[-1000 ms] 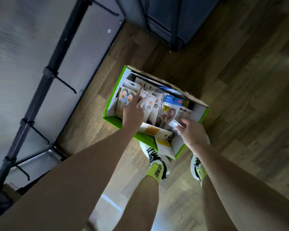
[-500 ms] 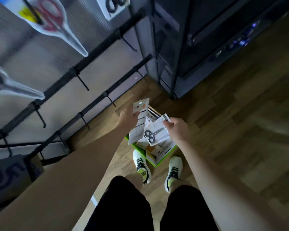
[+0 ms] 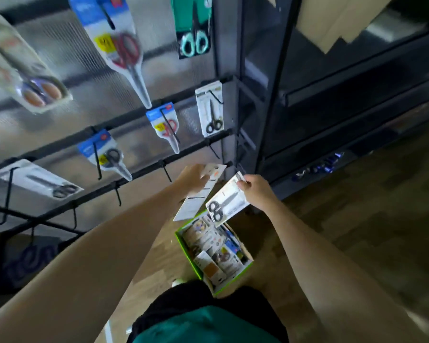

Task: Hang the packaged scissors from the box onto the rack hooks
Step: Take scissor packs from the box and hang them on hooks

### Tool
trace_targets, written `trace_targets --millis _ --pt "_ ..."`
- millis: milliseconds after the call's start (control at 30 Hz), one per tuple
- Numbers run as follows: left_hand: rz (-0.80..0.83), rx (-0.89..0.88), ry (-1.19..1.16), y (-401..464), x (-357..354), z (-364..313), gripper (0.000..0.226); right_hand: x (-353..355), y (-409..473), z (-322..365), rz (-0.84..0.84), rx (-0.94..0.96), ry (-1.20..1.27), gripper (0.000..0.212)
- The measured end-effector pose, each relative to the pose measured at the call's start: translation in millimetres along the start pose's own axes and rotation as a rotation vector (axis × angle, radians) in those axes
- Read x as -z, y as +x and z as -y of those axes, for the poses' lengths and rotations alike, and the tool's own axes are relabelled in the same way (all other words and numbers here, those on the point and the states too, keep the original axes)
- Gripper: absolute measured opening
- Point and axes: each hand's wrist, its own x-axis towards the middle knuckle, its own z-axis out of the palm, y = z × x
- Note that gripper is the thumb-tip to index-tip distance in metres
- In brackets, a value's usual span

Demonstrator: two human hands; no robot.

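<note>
A: What are the two hands holding?

B: The left hand (image 3: 192, 178), just below the middle of the frame, grips a long white card pack (image 3: 200, 191) turned back side up, with lines of print on it; what is inside it cannot be seen. The right hand (image 3: 256, 190) pinches the top corner of a white pack of black-handled scissors (image 3: 226, 203), which hangs tilted with the handles lowest.

A: Do the two packs touch?

B: They overlap at their lower ends; whether they touch, I cannot tell.

A: And the box?

B: The green-sided cardboard box (image 3: 185, 246) sits on the wooden floor (image 3: 357, 231) at lower centre, directly under both packs, with many more scissor packs lying jumbled in it.

A: What about the rack?

B: The black metal rack with translucent back panels (image 3: 60, 167) fills the upper left of the frame. Packs already hang there: red-handled scissors on a blue card (image 3: 120, 44) at the top, teal-handled ones (image 3: 195, 28) beside them, and a small black pair on a white card (image 3: 210, 110) at mid height. The bare black hook (image 3: 166, 170) just left of the left hand holds nothing.
</note>
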Motion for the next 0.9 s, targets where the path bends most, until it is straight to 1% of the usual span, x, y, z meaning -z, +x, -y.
trace_targets --millis 67,133,200,300,367,533,700,767,900 --pt "-0.045 0.010 -0.006 -3.3 20.9 -9.0 0.035 16.8 -0.4 17.1 -0.013 0.046 -0.019 0.024" --pt "-0.093 0.021 -0.018 -5.2 40.3 -15.8 0.030 31.5 0.4 33.0 -0.097 0.050 0.007 0.024" --pt "-0.118 0.019 -0.037 -7.6 56.7 -19.8 0.029 42.0 3.7 46.9 -0.205 0.038 0.032 0.014" --pt "-0.136 0.000 -0.073 -13.0 74.4 -21.6 0.031 49.8 3.7 69.3 -0.301 0.028 0.066 0.030" --pt "-0.151 -0.025 -0.084 -15.7 84.6 -21.2 0.030 53.6 2.2 84.7 -0.301 0.035 0.053 0.032" --pt "-0.149 -0.049 -0.122 -16.3 108.3 -18.4 0.027 59.7 1.3 115.6 -0.272 0.071 -0.022 0.021" --pt "-0.127 -0.072 -0.085 -7.3 127.6 -17.7 0.029 60.9 1.0 135.0 -0.371 0.051 -0.042 0.021" --pt "-0.117 -0.084 -0.097 -5.7 133.1 -18.4 0.028 62.7 2.7 137.7 -0.402 0.029 -0.055 0.016" --pt "-0.121 -0.081 -0.173 1.3 143.0 -17.7 0.028 64.5 10.5 137.1 -0.406 -0.018 0.000 0.011"
